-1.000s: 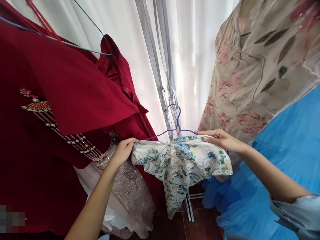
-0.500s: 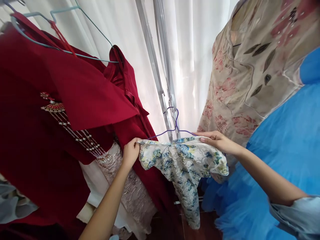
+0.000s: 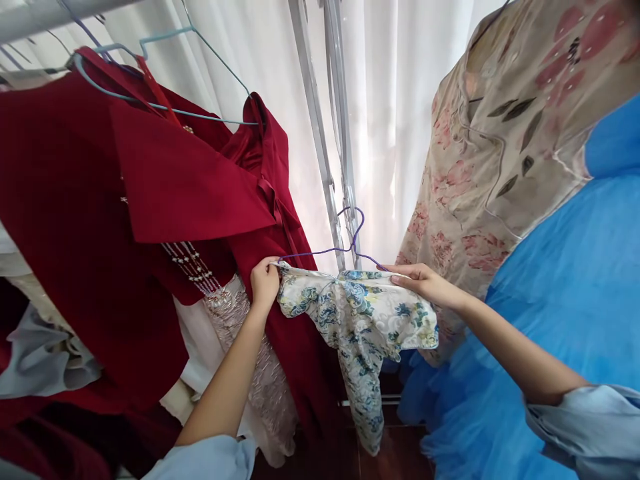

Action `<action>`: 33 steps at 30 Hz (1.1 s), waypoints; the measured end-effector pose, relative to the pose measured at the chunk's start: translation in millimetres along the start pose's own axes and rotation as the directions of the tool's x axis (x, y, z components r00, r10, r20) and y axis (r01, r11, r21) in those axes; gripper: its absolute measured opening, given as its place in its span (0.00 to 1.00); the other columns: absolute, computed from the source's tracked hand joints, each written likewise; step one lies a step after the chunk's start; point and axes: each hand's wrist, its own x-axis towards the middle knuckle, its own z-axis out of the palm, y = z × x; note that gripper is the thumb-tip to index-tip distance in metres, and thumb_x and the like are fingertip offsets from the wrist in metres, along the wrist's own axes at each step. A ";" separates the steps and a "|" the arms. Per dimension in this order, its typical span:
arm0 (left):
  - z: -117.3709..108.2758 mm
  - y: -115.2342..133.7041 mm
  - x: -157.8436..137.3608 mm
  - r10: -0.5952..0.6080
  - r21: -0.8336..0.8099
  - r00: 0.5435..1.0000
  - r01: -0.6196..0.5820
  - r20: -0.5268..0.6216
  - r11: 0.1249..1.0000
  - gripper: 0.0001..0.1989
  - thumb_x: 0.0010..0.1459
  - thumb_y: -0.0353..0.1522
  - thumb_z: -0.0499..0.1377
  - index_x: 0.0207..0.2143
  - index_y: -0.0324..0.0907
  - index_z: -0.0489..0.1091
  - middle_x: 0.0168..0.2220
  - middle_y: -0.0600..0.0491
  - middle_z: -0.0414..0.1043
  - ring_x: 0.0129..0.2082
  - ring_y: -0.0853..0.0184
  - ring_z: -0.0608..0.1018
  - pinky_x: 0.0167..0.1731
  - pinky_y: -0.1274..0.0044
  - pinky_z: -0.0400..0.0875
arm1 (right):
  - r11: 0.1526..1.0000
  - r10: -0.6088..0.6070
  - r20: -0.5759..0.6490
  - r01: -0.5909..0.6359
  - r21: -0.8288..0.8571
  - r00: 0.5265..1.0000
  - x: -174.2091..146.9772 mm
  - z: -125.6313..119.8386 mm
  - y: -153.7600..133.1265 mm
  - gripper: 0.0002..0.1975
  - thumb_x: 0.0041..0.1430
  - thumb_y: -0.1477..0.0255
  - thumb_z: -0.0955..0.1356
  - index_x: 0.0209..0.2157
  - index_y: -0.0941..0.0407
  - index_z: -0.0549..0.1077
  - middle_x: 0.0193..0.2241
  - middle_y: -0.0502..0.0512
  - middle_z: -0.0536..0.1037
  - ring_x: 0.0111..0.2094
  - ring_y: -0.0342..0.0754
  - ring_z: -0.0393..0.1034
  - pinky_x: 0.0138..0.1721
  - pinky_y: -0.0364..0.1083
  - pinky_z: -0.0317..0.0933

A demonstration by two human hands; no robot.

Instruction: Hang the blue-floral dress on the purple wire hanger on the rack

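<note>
A white dress with a blue and yellow floral print (image 3: 357,313) hangs in front of me on a purple wire hanger (image 3: 320,252). My left hand (image 3: 264,285) pinches the dress's shoulder at the left end of the hanger. On the other side, my right hand (image 3: 425,281) grips the top edge near the hanger's right arm, its thumb in front and fingers behind. The hanger's hook stands free above the cloth, in front of grey metal rack posts (image 3: 345,153). Below the middle, the dress drops in a narrow bunched fold.
Dark red garments (image 3: 195,193) hang on light blue hangers at the left, near a beaded pale pink dress (image 3: 235,320). To the right are a beige floral dress (image 3: 450,193) and a blue tulle dress (image 3: 565,280). White curtains (image 3: 385,100) cover the back.
The view has shifted a little to the left, showing more of the rack bar. Both hands keep their hold, and the left end of the dress and hanger has risen slightly.
</note>
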 end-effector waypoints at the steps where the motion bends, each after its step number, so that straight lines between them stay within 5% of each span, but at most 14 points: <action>1: 1.5 4.2 4.4 0.012 -0.020 1.000 -0.012 0.004 1.000 0.17 0.55 0.29 0.50 0.39 0.38 0.77 0.39 0.46 0.80 0.36 0.64 0.81 0.39 0.75 0.74 | 1.000 0.008 -0.009 -0.008 -0.001 1.000 -2.4 -1.4 0.7 0.28 0.61 0.57 0.70 0.60 0.49 0.69 0.56 0.55 0.76 0.58 0.58 0.69 0.61 0.56 0.62; 12: 16.7 26.9 5.1 0.029 -0.170 0.999 -0.035 -0.041 0.985 0.19 0.55 0.28 0.48 0.41 0.35 0.76 0.41 0.45 0.79 0.41 0.63 0.80 0.43 0.75 0.74 | 0.987 0.006 -0.085 -0.020 -0.161 0.996 -16.9 -5.5 -5.2 0.28 0.61 0.55 0.69 0.60 0.51 0.70 0.58 0.54 0.74 0.59 0.60 0.68 0.61 0.56 0.61; 19: -7.2 39.5 8.4 0.345 -0.009 0.927 -0.348 0.149 0.938 0.17 0.55 0.25 0.48 0.36 0.39 0.77 0.37 0.50 0.79 0.39 0.64 0.79 0.44 0.75 0.71 | 0.965 0.006 -0.097 -0.031 -0.260 0.995 -11.7 -14.6 -15.5 0.27 0.62 0.56 0.68 0.61 0.49 0.70 0.56 0.52 0.75 0.54 0.61 0.71 0.57 0.57 0.66; 27: -19.5 52.2 30.8 0.262 -0.123 0.947 -0.242 0.187 0.963 0.15 0.55 0.27 0.51 0.32 0.39 0.78 0.29 0.53 0.78 0.29 0.67 0.77 0.30 0.79 0.69 | 0.943 0.008 -0.060 -0.028 -0.332 0.998 -1.6 -16.3 -15.7 0.27 0.57 0.56 0.71 0.56 0.52 0.75 0.46 0.55 0.83 0.44 0.59 0.76 0.47 0.53 0.71; 33: 21.2 82.9 2.5 0.310 -0.214 0.883 -0.246 0.352 0.945 0.17 0.58 0.26 0.49 0.41 0.40 0.78 0.35 0.53 0.78 0.33 0.67 0.77 0.33 0.79 0.69 | 0.941 -0.008 -0.055 -0.012 -0.338 0.998 -2.5 -19.8 -14.7 0.26 0.59 0.56 0.70 0.57 0.50 0.75 0.49 0.54 0.81 0.50 0.61 0.73 0.50 0.54 0.69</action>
